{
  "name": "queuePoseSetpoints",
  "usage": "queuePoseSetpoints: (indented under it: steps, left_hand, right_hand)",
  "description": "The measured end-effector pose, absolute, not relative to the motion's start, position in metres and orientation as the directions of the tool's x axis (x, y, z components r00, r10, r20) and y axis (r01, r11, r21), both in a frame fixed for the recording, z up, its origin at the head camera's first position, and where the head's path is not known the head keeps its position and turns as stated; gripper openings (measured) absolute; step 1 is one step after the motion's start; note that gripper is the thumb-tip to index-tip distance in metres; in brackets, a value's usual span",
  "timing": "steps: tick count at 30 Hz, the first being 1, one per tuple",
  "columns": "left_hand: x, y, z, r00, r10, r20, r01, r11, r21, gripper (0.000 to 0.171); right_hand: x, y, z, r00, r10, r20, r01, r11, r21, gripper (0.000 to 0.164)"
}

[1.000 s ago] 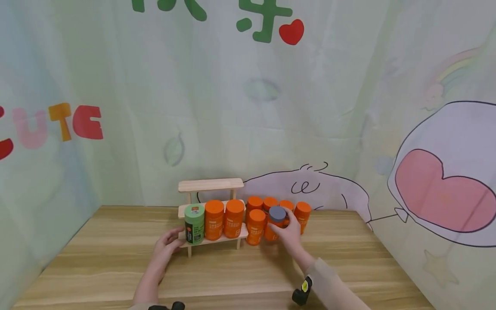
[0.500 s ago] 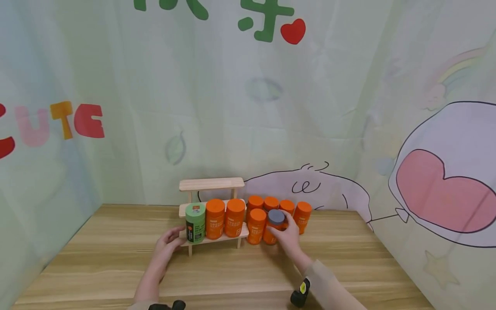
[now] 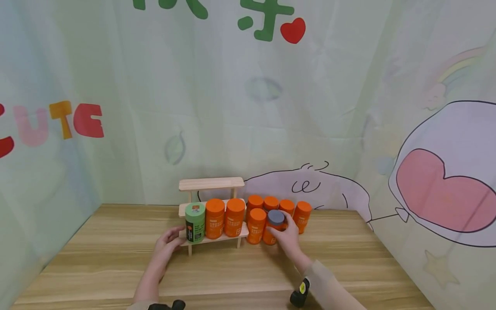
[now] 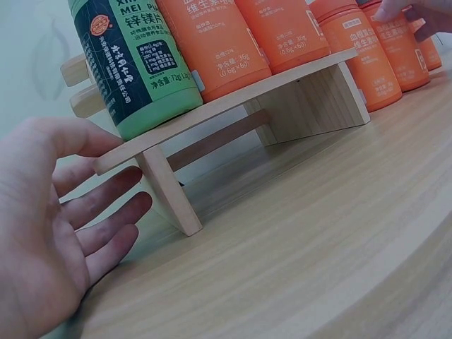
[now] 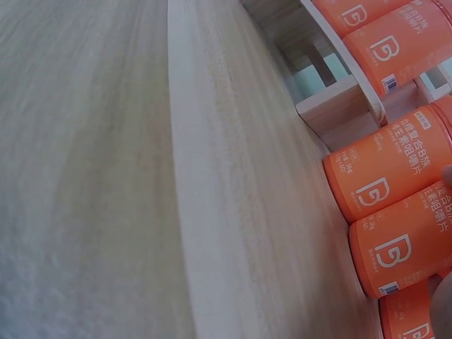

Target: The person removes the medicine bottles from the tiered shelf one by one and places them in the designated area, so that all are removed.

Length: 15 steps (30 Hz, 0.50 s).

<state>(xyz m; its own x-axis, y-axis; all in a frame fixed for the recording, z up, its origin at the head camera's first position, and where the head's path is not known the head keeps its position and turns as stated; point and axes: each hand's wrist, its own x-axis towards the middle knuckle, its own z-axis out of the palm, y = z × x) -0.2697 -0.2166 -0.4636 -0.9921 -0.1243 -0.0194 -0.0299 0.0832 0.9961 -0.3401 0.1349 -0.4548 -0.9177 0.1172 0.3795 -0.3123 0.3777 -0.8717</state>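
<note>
A small stepped wooden shelf [image 3: 211, 184] carries a green jar [image 3: 195, 224] and two orange jars [image 3: 215, 219] upright on its lowest step. My left hand [image 3: 166, 245] holds the left end of that step, thumb at the board and the other fingers curled beneath it, as the left wrist view shows. To the right of the shelf, my right hand [image 3: 287, 237] grips an orange jar with a grey-blue lid [image 3: 276, 218], thumb on the near side and fingers round the far side. This jar stands close beside another orange jar [image 3: 256, 227].
Several more orange jars [image 3: 302, 215] stand behind and to the right of the gripped one. The wooden table [image 3: 232, 275] meets a printed cloth backdrop [image 3: 217, 129] behind the shelf and at both sides. The shelf's upper two steps rise behind the jars.
The grey-lidded jar has moved slightly left and towards me in my right hand, closer to the neighbouring orange jar, then nearly stops. My left hand keeps its place at the shelf.
</note>
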Motion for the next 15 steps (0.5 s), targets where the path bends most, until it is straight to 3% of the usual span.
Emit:
queuePoseSetpoints:
  steps: [15]
  left_hand:
    - [-0.2694, -0.216, -0.4619, -0.991, -0.131, -0.027, -0.038, 0.084, 0.996, 0.053]
  right_hand:
    - [-0.3384, 0.1364, -0.4544, -0.927, 0.09, 0.364, -0.312, 0.351, -0.883, 0.067]
